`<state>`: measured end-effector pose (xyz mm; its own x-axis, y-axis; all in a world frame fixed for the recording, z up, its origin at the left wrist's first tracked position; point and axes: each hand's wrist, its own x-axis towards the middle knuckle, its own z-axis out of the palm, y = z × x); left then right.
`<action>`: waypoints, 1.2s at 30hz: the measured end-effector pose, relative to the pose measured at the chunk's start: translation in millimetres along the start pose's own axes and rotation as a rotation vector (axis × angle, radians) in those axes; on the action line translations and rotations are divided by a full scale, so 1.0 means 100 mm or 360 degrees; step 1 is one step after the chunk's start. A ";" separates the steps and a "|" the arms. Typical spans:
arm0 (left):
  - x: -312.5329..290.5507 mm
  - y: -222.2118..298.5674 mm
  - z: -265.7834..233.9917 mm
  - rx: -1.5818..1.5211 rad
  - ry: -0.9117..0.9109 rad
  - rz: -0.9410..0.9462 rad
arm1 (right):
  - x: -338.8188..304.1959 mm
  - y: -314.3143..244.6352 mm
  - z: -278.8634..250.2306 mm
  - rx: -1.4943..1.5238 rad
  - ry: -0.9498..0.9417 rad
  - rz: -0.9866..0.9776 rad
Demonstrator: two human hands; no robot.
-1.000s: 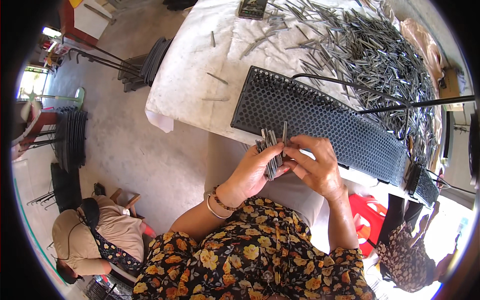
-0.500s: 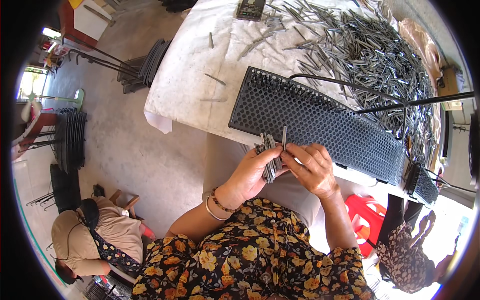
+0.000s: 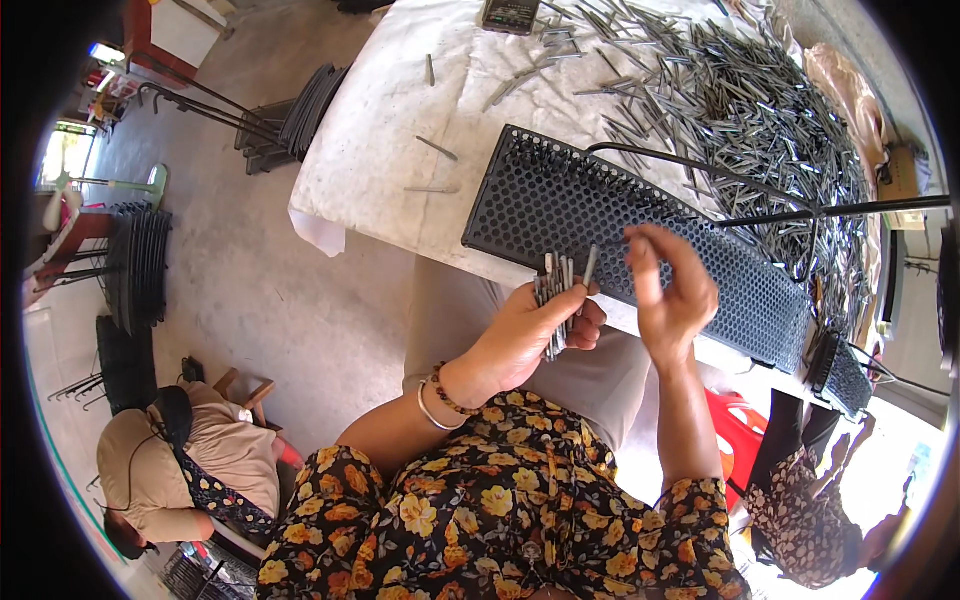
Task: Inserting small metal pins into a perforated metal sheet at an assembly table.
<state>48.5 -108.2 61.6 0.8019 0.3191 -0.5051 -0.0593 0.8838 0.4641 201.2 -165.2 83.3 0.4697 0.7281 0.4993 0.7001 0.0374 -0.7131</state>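
Observation:
My left hand [image 3: 530,325] is closed around a bundle of slim grey metal strips [image 3: 556,282], held upright in front of my lap. One strip [image 3: 590,266] leans away from the others at the tip of my left thumb. To the right, my right hand [image 3: 678,290] is raised over the near edge of a long black perforated metal rack [image 3: 560,205]. Its thumb and curved forefinger are apart, and I see nothing between them. The rack slants across the table's near side, with a row of short dark pieces standing along its far edge.
A big heap of loose metal strips [image 3: 770,130] covers the right of the white-clothed table [image 3: 365,160]. Black rods [image 3: 860,208] cross above the rack. A dark phone-like device [image 3: 510,14] lies at the back. People sit at lower left and lower right, near a red stool [image 3: 735,430].
My right hand has let go of the single strip and moved right and up, away from my left hand. The bundle in my left hand has shifted slightly to the right.

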 end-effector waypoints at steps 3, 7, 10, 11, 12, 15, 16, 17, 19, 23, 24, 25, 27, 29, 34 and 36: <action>0.13 -0.20 -0.11 -0.0004 -0.0061 -0.0047 | 0.22 0.16 0.20 0.0061 0.0151 0.0273; 0.14 -0.20 -0.05 -0.0039 -0.0101 -0.0016 | 0.36 0.34 0.40 0.0085 0.0151 0.0240; 0.16 -0.21 -0.09 -0.0075 -0.0022 -0.0022 | 0.34 0.42 0.48 0.0040 0.0118 0.0206; 0.17 -0.21 -0.09 -0.0078 -0.0024 -0.0022 | 0.34 0.44 0.49 0.0009 0.0103 0.0193; 0.16 -0.21 -0.10 -0.0054 -0.0019 -0.0034 | 0.34 0.40 0.48 -0.0045 0.0049 0.0237; 0.16 -0.20 -0.12 -0.0022 -0.0030 -0.0052 | 0.35 0.46 0.50 -0.0255 -0.0012 -0.0241; 0.16 -0.19 -0.12 -0.0013 -0.0047 -0.0055 | 0.34 0.44 0.50 -0.0320 -0.0076 -0.0240; 0.16 -0.19 -0.12 -0.0014 -0.0048 -0.0060 | 0.34 0.42 0.49 -0.0323 -0.0077 -0.0235; 0.15 -0.16 -0.10 0.0032 -0.0028 -0.0081 | 0.37 0.38 0.46 -0.0334 -0.0052 -0.0291; 0.11 -0.12 -0.07 0.0068 -0.0056 -0.0021 | 0.32 0.19 0.10 0.0152 -0.0601 0.0408; 0.12 -0.12 -0.07 0.0103 -0.0078 0.0023 | 0.28 0.14 0.07 0.0153 -0.0599 0.0409; 0.12 -0.11 -0.08 0.0137 -0.0101 0.0067 | 0.24 0.10 0.04 0.0241 -0.0773 0.0636; 0.12 -0.07 -0.07 0.0167 -0.0110 0.0077 | 0.18 0.09 -0.01 0.0324 -0.0941 0.0865; 0.12 -0.07 -0.03 0.0196 -0.0123 0.0087 | 0.13 0.16 -0.06 0.0705 -0.0816 0.1208; 0.15 -0.12 -0.01 0.0046 -0.0137 -0.0080 | 0.30 0.20 0.02 0.0496 -0.0066 0.0818; 0.18 -0.16 0.00 0.0032 -0.0141 -0.0126 | 0.36 0.28 0.16 0.0372 0.0029 0.0585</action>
<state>63.7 -116.3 45.1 0.8530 0.2164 -0.4749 0.0174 0.8977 0.4403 229.2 -127.2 73.8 0.6758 0.7099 0.1984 0.3448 -0.0665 -0.9363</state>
